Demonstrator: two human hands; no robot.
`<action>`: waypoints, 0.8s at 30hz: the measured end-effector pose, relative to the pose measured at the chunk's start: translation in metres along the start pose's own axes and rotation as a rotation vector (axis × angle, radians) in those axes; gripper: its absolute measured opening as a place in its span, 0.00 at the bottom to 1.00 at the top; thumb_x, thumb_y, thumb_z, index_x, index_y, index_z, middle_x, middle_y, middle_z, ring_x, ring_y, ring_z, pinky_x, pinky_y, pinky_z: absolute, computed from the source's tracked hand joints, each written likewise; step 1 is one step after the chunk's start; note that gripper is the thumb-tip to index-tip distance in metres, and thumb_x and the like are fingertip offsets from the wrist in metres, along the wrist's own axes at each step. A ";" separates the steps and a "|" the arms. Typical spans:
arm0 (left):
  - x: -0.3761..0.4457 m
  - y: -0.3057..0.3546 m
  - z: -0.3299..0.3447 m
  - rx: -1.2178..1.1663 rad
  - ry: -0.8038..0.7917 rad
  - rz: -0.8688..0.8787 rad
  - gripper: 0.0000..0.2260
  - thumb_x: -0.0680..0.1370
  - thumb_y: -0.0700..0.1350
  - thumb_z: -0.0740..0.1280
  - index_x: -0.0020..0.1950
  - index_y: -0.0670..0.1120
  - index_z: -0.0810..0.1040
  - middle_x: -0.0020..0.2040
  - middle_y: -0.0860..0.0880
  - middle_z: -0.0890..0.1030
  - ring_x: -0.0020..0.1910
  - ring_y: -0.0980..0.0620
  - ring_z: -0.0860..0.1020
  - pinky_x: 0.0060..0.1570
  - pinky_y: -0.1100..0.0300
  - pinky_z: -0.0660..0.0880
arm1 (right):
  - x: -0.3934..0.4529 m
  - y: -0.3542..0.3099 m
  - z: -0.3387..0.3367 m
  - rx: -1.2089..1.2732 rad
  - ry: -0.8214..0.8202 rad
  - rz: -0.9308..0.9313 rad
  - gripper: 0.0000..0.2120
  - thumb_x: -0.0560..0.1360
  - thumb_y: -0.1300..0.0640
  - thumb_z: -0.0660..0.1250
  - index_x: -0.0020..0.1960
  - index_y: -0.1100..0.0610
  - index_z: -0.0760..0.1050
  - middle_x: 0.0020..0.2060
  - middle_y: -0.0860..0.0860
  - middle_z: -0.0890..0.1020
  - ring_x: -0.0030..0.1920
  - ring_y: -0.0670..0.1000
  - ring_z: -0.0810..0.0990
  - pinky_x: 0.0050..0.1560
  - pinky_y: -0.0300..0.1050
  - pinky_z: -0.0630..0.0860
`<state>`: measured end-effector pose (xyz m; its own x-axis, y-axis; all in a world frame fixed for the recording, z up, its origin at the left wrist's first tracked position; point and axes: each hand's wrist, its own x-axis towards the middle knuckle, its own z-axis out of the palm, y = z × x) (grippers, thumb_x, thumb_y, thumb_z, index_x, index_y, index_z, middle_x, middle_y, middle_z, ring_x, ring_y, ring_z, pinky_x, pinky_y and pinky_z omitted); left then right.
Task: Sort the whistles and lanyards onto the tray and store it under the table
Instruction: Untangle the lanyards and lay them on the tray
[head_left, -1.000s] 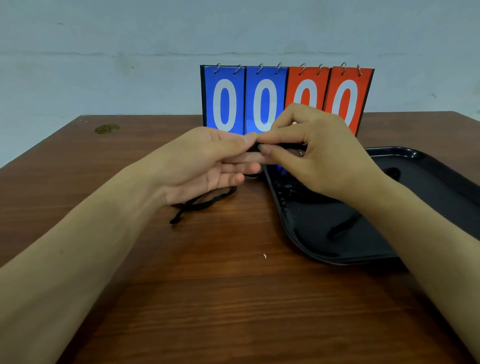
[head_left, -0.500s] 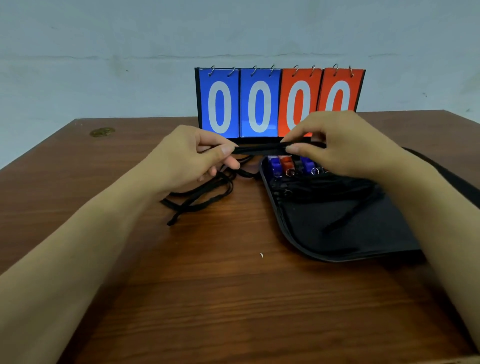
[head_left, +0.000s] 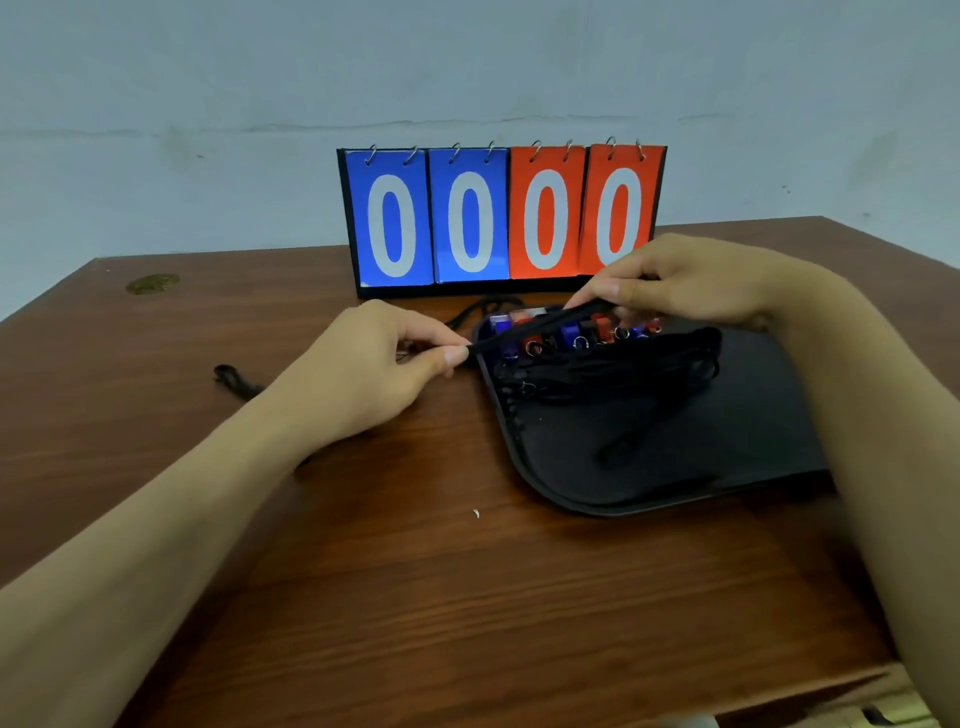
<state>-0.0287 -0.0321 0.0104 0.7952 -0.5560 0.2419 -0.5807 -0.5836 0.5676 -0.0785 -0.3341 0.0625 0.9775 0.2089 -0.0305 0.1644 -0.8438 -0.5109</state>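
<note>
Both hands hold one black lanyard (head_left: 524, 328) stretched taut between them, slanting over the far left corner of the black tray (head_left: 649, 499). The left hand (head_left: 384, 364) has its grip narrow, thumb and forefinger pinching the lanyard's lower end just off the tray's left rim; the right hand (head_left: 685, 280) pinches the upper end above the row of whistles (head_left: 571, 332), its grip equally tight on the cord.

To do this well, I judge the cord should stay taut and folded as it goes down, be lowered onto the dark pile of lanyards (head_left: 623, 369) in the middle of the tray rather than across the whistles, and be released by both hands together so it does not spring loose or drag a whistle out of line.

Counted: one tray on the table (head_left: 363, 597); one lanyard in hand; a trailing black cord end (head_left: 234, 379) on the table left of the left wrist, whose owner I cannot tell; roughly seven or eight blue and red whistles along the tray's far edge, partly hidden; the piled lanyards are too tangled to number; one scoreboard (head_left: 501, 218) showing four zeros
</note>
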 end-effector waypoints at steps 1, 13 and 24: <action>0.000 0.002 0.001 0.008 0.005 0.010 0.08 0.81 0.51 0.69 0.58 0.58 0.85 0.44 0.67 0.82 0.48 0.65 0.78 0.51 0.68 0.71 | -0.002 0.004 -0.003 0.022 0.005 0.011 0.12 0.84 0.48 0.60 0.57 0.42 0.83 0.38 0.41 0.83 0.41 0.42 0.81 0.48 0.42 0.79; 0.022 0.044 0.025 0.101 -0.033 0.110 0.06 0.79 0.52 0.72 0.55 0.58 0.86 0.45 0.64 0.78 0.46 0.65 0.77 0.43 0.73 0.68 | -0.013 0.034 -0.026 -0.182 -0.100 0.362 0.11 0.76 0.44 0.71 0.47 0.52 0.83 0.44 0.50 0.86 0.53 0.58 0.83 0.60 0.56 0.78; 0.010 0.060 0.035 -0.187 -0.306 0.206 0.07 0.80 0.53 0.69 0.51 0.53 0.85 0.46 0.59 0.87 0.48 0.63 0.83 0.50 0.71 0.76 | -0.027 0.042 -0.042 -0.079 -0.160 0.506 0.10 0.77 0.50 0.73 0.49 0.57 0.82 0.30 0.52 0.81 0.29 0.49 0.72 0.32 0.41 0.71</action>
<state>-0.0614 -0.0928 0.0194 0.5609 -0.8166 0.1363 -0.6579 -0.3398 0.6721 -0.0922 -0.3959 0.0774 0.9059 -0.1663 -0.3896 -0.3067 -0.8920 -0.3322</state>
